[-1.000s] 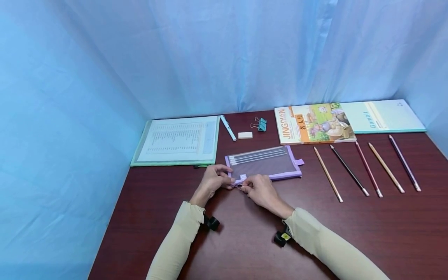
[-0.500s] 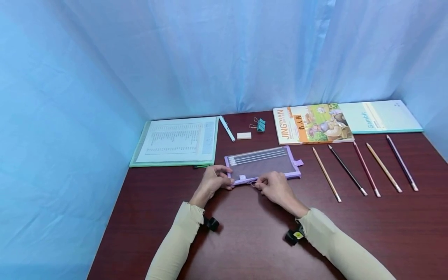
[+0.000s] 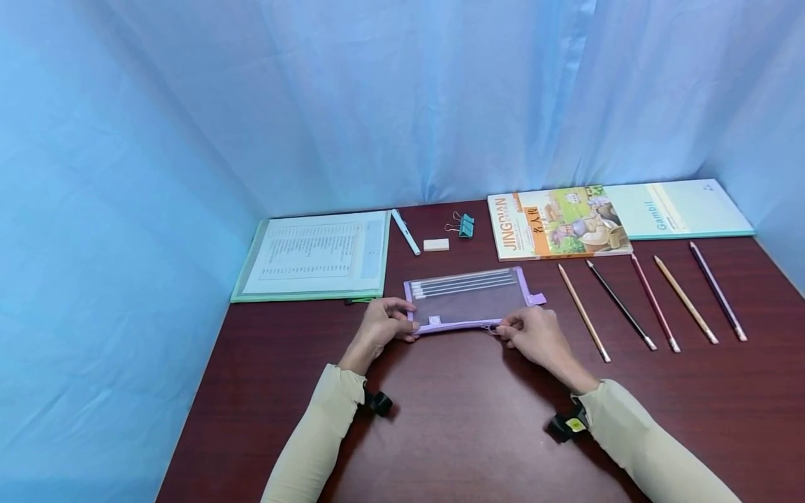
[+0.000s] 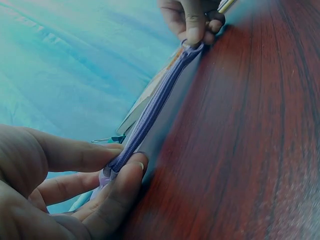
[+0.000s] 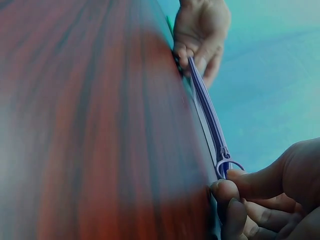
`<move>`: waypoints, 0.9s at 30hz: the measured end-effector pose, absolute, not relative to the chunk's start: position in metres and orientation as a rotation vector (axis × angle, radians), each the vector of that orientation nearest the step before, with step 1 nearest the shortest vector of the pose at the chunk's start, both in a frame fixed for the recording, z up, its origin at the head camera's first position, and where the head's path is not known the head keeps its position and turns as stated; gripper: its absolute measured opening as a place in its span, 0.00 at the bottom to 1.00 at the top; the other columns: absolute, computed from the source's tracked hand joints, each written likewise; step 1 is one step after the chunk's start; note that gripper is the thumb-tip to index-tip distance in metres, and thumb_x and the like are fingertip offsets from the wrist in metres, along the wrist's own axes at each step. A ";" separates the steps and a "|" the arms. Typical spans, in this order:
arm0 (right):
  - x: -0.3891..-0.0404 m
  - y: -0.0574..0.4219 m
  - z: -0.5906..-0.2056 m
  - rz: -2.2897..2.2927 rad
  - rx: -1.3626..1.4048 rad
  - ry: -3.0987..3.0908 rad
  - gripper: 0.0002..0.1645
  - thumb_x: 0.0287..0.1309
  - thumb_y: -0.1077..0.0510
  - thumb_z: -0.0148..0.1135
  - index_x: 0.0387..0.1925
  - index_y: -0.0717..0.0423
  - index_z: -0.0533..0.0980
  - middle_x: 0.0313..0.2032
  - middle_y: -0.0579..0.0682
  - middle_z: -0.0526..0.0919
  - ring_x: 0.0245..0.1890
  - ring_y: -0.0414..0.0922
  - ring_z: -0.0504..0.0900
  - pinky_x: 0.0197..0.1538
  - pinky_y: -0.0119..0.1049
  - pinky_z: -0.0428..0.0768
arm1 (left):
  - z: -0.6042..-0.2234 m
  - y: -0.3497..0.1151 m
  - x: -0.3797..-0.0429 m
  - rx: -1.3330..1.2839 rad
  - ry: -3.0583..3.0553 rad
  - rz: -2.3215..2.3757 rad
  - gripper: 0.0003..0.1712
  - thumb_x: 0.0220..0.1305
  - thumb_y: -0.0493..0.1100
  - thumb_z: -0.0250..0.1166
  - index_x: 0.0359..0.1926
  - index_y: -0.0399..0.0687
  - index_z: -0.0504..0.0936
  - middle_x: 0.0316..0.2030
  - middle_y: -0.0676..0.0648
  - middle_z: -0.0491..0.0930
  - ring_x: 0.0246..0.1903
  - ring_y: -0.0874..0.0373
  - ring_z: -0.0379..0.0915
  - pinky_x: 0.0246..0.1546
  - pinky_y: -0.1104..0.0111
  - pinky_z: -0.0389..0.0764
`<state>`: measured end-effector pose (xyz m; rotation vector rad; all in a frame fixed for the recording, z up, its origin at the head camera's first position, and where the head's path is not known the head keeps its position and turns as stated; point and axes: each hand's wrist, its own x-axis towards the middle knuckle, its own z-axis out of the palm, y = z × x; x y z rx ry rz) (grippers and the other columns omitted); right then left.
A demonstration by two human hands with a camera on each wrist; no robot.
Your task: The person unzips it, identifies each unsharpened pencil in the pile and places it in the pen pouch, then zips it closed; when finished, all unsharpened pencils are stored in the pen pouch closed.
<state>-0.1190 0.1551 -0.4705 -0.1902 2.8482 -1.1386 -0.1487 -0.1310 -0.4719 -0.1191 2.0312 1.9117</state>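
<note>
A mesh zip pouch [image 3: 472,305] with purple edging lies on the dark wooden table, several white-ended pencils [image 3: 465,283] showing through it. My left hand [image 3: 383,323] pinches the pouch's near left corner between thumb and fingers. At the near edge, toward the right end, my right hand [image 3: 536,337] pinches the ring-shaped zipper pull [image 5: 226,159]. Between the two hands the purple zipper [image 5: 206,100] runs as one taut strip, seen edge-on in the right wrist view. A purple tab [image 3: 536,299] sticks out at the pouch's right side, just beyond my right hand.
Several loose pencils [image 3: 621,304] lie in a row on the right. Behind are a picture-covered book [image 3: 560,222], a pale green notebook [image 3: 682,208], a teal binder clip [image 3: 466,226], an eraser [image 3: 436,244] and a light blue pen [image 3: 405,232]. A document folder [image 3: 311,255] lies at left.
My right hand has slid the zipper pull rightward along the pouch's near edge, from beside my left hand to near the right end. The left hand keeps its hold on the corner.
</note>
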 end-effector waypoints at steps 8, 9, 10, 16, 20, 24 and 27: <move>-0.114 0.191 -0.465 -1.089 -0.142 2.883 0.06 0.59 0.61 0.67 0.27 0.59 0.85 0.20 0.49 0.87 0.18 0.36 0.82 0.24 0.24 0.71 | -0.472 -0.131 -0.150 -0.134 2.026 1.909 0.22 0.51 0.19 0.66 0.50 0.24 0.79 0.17 0.50 0.77 0.17 0.60 0.80 0.23 0.67 0.88; -0.113 0.195 -0.464 -1.083 -0.134 2.882 0.06 0.59 0.61 0.67 0.27 0.59 0.85 0.20 0.48 0.87 0.18 0.36 0.82 0.24 0.24 0.71 | -0.472 -0.131 -0.150 -0.129 2.028 1.906 0.22 0.51 0.19 0.66 0.51 0.24 0.79 0.17 0.50 0.77 0.17 0.60 0.80 0.23 0.67 0.88; -0.112 0.199 -0.463 -1.071 -0.126 2.885 0.06 0.59 0.61 0.67 0.27 0.58 0.85 0.20 0.48 0.87 0.18 0.36 0.82 0.25 0.24 0.71 | -0.472 -0.132 -0.150 -0.121 2.029 1.905 0.22 0.51 0.19 0.66 0.51 0.24 0.79 0.17 0.50 0.77 0.17 0.60 0.80 0.23 0.66 0.88; -0.110 0.216 -0.462 -0.966 -0.075 2.944 0.07 0.58 0.61 0.67 0.26 0.58 0.84 0.18 0.45 0.85 0.18 0.35 0.79 0.30 0.27 0.72 | -0.472 -0.138 -0.152 -0.131 2.053 1.913 0.22 0.52 0.20 0.66 0.50 0.24 0.79 0.16 0.51 0.79 0.16 0.60 0.80 0.22 0.67 0.87; -0.110 0.221 -0.464 -0.929 -0.094 2.977 0.06 0.56 0.61 0.68 0.25 0.59 0.84 0.17 0.44 0.84 0.18 0.35 0.77 0.29 0.28 0.73 | -0.472 -0.140 -0.153 -0.153 2.071 1.912 0.21 0.52 0.20 0.66 0.50 0.25 0.80 0.16 0.52 0.79 0.15 0.60 0.80 0.21 0.68 0.87; -0.108 0.220 -0.465 -0.888 -0.215 3.070 0.04 0.53 0.62 0.71 0.25 0.59 0.85 0.19 0.47 0.85 0.19 0.37 0.77 0.26 0.31 0.73 | -0.470 -0.139 -0.151 -0.146 2.134 1.869 0.20 0.53 0.21 0.67 0.49 0.27 0.81 0.18 0.50 0.80 0.16 0.60 0.80 0.23 0.66 0.88; -0.104 0.220 -0.466 -0.811 -0.359 3.133 0.04 0.50 0.62 0.74 0.24 0.57 0.85 0.20 0.47 0.86 0.21 0.38 0.78 0.26 0.34 0.75 | -0.466 -0.138 -0.149 -0.118 2.270 1.743 0.17 0.55 0.27 0.68 0.48 0.30 0.82 0.22 0.44 0.83 0.17 0.59 0.81 0.23 0.65 0.88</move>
